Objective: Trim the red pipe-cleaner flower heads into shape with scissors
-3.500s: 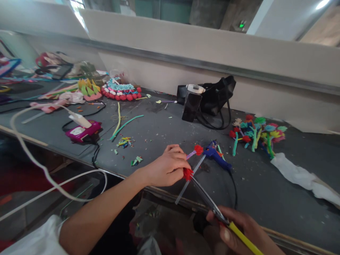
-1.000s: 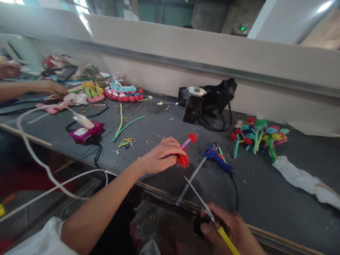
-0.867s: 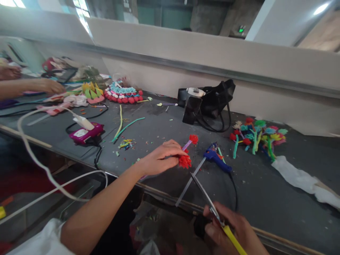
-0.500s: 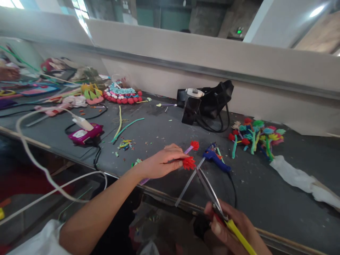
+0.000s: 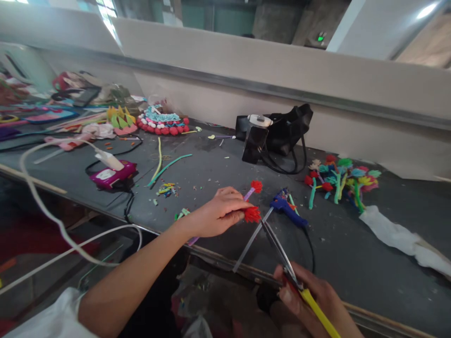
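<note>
My left hand [image 5: 218, 212] is closed around a red fuzzy flower head [image 5: 252, 214] and a purple stem topped by a second red flower [image 5: 256, 186]. My right hand [image 5: 313, 305] grips yellow-handled scissors [image 5: 282, 257] near the table's front edge. The blades point up and left, their tips close beside the red flower head. A blue glue gun [image 5: 287, 208] lies just beyond, with a clear glue stick [image 5: 249, 243] sticking out of its back toward me.
A pile of colourful pipe-cleaner flowers [image 5: 338, 180] lies at the right, with a white cloth [image 5: 394, 234] beside it. A black bag [image 5: 282, 134] and phone stand at the back. A pink glue gun [image 5: 111, 174], cables, scraps and a bead piece [image 5: 161, 122] sit at the left.
The scissor tips have moved up to the red flower head, which my left hand shifted slightly right. Another person's arm at the far left has gone from view.
</note>
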`<action>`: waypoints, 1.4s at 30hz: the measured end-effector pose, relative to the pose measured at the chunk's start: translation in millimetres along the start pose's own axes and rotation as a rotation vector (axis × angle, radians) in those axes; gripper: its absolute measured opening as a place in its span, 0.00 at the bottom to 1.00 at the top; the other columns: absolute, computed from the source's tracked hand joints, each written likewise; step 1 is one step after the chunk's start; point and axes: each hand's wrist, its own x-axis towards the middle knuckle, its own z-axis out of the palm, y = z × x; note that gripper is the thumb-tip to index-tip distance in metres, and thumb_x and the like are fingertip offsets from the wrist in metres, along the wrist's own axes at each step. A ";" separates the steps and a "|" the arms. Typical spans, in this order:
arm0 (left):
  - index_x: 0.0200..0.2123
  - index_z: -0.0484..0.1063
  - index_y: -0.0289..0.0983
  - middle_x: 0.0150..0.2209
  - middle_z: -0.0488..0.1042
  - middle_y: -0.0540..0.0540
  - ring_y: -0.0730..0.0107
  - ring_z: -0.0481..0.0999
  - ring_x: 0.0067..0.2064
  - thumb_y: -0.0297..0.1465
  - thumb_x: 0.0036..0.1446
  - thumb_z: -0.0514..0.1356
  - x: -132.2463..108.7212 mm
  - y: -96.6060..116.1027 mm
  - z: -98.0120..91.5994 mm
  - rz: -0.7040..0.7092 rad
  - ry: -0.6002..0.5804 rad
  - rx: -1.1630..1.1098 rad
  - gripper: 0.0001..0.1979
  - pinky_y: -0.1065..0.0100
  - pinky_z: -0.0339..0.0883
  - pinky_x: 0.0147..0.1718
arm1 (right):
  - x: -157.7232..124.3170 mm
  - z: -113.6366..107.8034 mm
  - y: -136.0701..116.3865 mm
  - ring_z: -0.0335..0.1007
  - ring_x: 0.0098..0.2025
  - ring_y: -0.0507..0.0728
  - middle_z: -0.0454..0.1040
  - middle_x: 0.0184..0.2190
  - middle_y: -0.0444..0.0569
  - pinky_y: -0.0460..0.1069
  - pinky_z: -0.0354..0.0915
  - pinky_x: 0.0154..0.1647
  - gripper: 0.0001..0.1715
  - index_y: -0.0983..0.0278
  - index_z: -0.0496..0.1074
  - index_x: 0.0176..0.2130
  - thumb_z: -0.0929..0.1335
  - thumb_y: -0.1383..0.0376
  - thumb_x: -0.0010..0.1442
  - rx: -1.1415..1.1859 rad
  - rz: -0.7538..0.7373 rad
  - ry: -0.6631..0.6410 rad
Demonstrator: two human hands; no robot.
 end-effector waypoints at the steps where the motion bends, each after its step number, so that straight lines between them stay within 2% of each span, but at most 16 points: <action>1: 0.51 0.74 0.38 0.46 0.77 0.41 0.60 0.68 0.53 0.27 0.66 0.55 -0.1 -0.4 0.6 0.003 0.006 0.010 0.13 0.54 0.59 0.57 | 0.1 -0.2 0.5 0.60 0.21 0.49 0.65 0.21 0.39 0.44 0.58 0.23 0.28 0.59 0.74 0.36 0.66 0.39 0.57 -0.013 -0.003 0.004; 7: 0.52 0.75 0.40 0.44 0.77 0.43 0.60 0.68 0.53 0.27 0.66 0.55 0.3 -1.4 4.4 0.018 0.022 0.042 0.14 0.52 0.56 0.59 | 1.7 1.1 0.2 0.62 0.21 0.50 0.65 0.21 0.40 0.44 0.60 0.23 0.27 0.60 0.73 0.34 0.64 0.40 0.60 -0.036 -0.050 0.000; 20: 0.53 0.74 0.40 0.47 0.79 0.43 0.58 0.66 0.56 0.26 0.65 0.55 0.4 0.5 5.6 0.049 -0.017 0.100 0.15 0.50 0.51 0.62 | 4.0 -1.8 0.6 0.63 0.24 0.51 0.68 0.23 0.41 0.44 0.62 0.24 0.23 0.59 0.73 0.34 0.64 0.44 0.61 -0.043 0.010 -0.053; 27: 0.53 0.74 0.39 0.45 0.79 0.43 0.59 0.67 0.54 0.26 0.65 0.55 1.9 2.7 3.7 0.050 -0.029 0.112 0.15 0.51 0.51 0.62 | 5.2 -2.2 -0.8 0.64 0.25 0.51 0.68 0.23 0.41 0.43 0.62 0.25 0.21 0.60 0.73 0.32 0.66 0.47 0.61 -0.010 0.013 -0.069; 35: 0.53 0.74 0.41 0.45 0.79 0.44 0.58 0.66 0.55 0.27 0.65 0.56 1.8 -0.6 1.9 0.030 -0.059 0.122 0.15 0.50 0.49 0.62 | 12.6 -7.1 -1.4 0.68 0.26 0.51 0.70 0.23 0.42 0.43 0.63 0.27 0.23 0.62 0.71 0.31 0.63 0.48 0.66 -0.017 -0.023 -0.219; 42: 0.51 0.76 0.40 0.44 0.79 0.43 0.57 0.66 0.54 0.26 0.64 0.56 3.0 -0.3 -1.2 0.010 -0.071 0.117 0.15 0.49 0.48 0.62 | 14.6 -1.6 -1.7 0.67 0.27 0.51 0.69 0.23 0.41 0.43 0.62 0.28 0.24 0.61 0.71 0.30 0.63 0.46 0.64 -0.036 -0.023 -0.107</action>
